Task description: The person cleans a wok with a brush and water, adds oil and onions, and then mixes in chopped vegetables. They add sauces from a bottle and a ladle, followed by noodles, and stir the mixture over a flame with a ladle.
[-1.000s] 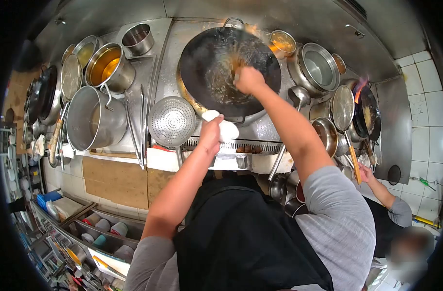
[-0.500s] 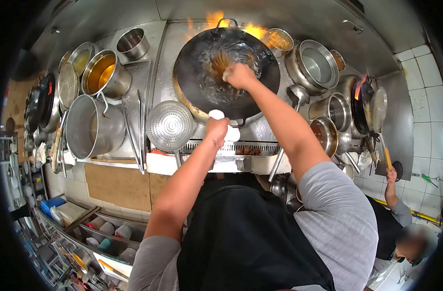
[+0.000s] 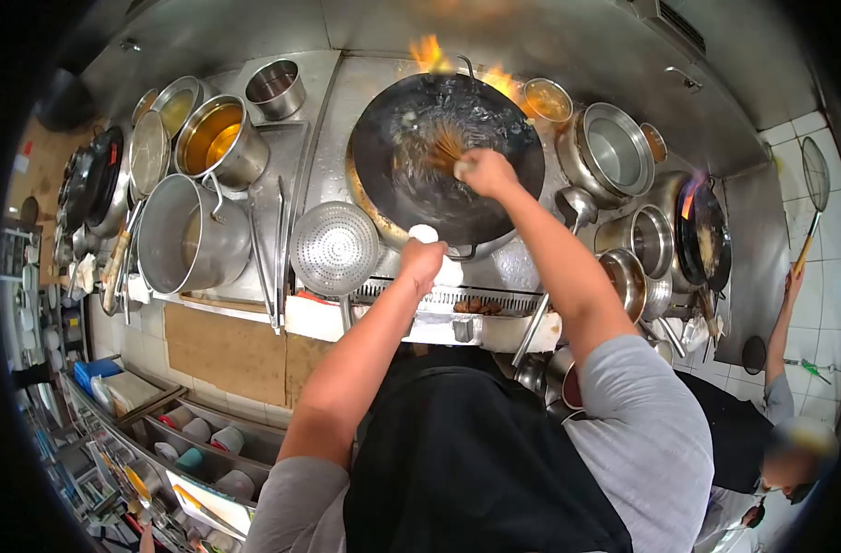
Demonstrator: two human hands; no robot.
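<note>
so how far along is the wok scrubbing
Done: the wok holds no food, only wet streaks. In hand: the right hand works a bamboo brush inside it, while the left hand grips the near rim through a white cloth. Left: water remains inside, and flames burn behind the far rim.

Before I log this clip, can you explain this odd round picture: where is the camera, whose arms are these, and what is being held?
The camera sits on the person's head, looking down over their own chest at a steel cooking range. The right hand grips a bamboo brush inside the big black wok; flames rise behind it. The left hand holds a white cloth at the wok's near rim. Beside it lie a perforated strainer, pots and ladles. At far right, another person's raised arm holds a skimmer.
</note>
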